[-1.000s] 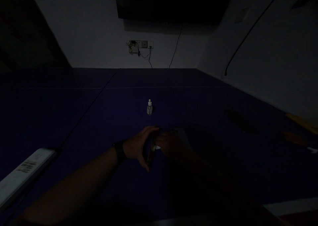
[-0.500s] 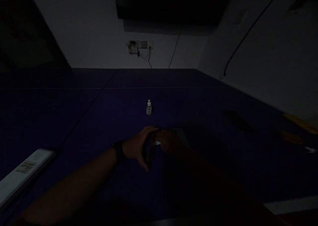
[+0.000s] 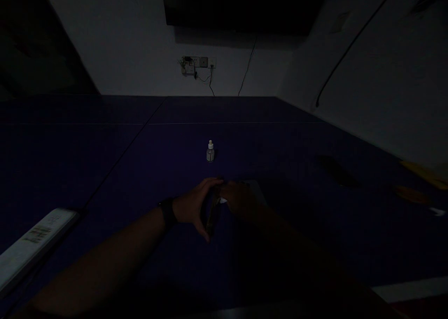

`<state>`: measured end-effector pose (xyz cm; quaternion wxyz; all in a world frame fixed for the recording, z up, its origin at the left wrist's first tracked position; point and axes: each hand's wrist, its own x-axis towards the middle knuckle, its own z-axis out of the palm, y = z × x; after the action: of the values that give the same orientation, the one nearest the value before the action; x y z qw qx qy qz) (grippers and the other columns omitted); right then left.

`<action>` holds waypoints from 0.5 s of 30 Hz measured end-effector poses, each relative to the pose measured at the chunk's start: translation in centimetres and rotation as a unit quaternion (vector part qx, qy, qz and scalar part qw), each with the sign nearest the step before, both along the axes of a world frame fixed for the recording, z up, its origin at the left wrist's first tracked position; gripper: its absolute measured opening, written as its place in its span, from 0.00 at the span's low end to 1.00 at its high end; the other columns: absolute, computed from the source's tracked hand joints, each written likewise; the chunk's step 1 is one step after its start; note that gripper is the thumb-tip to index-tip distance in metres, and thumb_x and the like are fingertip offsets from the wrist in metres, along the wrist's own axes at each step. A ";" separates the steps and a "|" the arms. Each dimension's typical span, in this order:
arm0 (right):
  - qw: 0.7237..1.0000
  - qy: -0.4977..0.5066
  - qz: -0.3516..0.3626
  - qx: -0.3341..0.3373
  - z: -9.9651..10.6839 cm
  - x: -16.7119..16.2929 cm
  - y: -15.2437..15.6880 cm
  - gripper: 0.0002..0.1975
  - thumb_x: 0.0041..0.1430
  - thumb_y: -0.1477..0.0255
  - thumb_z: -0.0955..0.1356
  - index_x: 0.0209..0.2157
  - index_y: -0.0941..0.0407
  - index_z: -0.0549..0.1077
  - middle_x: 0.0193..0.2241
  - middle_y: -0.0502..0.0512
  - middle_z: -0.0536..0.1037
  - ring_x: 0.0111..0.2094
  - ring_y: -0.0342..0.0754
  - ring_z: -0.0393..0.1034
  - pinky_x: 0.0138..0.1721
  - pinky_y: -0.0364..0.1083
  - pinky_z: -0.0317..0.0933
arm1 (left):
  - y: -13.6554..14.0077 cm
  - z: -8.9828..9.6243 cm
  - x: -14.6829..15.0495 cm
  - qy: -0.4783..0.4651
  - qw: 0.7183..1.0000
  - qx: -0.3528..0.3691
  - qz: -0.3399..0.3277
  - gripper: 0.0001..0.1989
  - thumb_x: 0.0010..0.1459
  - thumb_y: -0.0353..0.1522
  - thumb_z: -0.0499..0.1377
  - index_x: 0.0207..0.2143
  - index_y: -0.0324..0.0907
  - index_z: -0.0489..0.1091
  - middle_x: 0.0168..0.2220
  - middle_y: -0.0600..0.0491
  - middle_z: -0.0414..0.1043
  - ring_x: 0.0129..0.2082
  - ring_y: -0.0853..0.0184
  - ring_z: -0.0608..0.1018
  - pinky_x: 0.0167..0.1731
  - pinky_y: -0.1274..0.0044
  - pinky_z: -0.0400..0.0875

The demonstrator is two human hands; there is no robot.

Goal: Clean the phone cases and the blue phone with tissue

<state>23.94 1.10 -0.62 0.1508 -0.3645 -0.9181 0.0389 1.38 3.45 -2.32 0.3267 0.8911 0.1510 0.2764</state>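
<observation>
In the head view, a dark slim object [image 3: 213, 210] was held in the left hand [image 3: 194, 207]; whether a white piece [image 3: 223, 201] beside it was gripped by the right hand [image 3: 240, 198] could not be told. Handling seemed unfinished; beyond both, a bottle [image 3: 210, 155] stood untouched.

- A dark narrow object [image 3: 213, 212], details lost in the gloom in here, slants nearer than the bottle [image 3: 210, 153].
- A small white piece [image 3: 223, 200], partly hidden, also nearer than the bottle.

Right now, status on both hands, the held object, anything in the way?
Left hand holding dark object, identity unclear. Right hand at its right side, white piece showing beside the fingers. Small bottle upright beyond, apart from both hands.
</observation>
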 end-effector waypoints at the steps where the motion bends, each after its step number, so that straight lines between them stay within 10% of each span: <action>1: 1.000 -0.003 0.007 0.002 0.1 0.1 -0.1 0.18 0.62 0.85 0.62 0.46 0.58 0.78 0.45 0.60 0.81 0.45 0.50 0.73 0.50 0.50 0.65 | 0.0 0.0 0.0 0.002 1.000 0.003 0.000 0.78 0.19 0.55 0.77 0.70 0.51 0.40 0.67 0.36 0.50 0.65 0.37 0.60 0.64 0.47 0.55; 15: 0.995 -0.045 0.085 0.032 -0.5 -0.2 -1.5 0.14 0.64 0.83 0.62 0.44 0.58 0.77 0.40 0.59 0.80 0.41 0.51 0.70 0.43 0.49 0.64 | -0.1 0.2 0.0 0.014 1.000 0.013 0.004 0.77 0.20 0.55 0.77 0.70 0.50 0.40 0.66 0.36 0.50 0.65 0.37 0.60 0.63 0.48 0.57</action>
<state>23.73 -0.43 -1.09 0.1172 -0.2810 -0.9525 0.0055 1.37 3.33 -2.17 0.3123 0.8984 0.1554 0.2670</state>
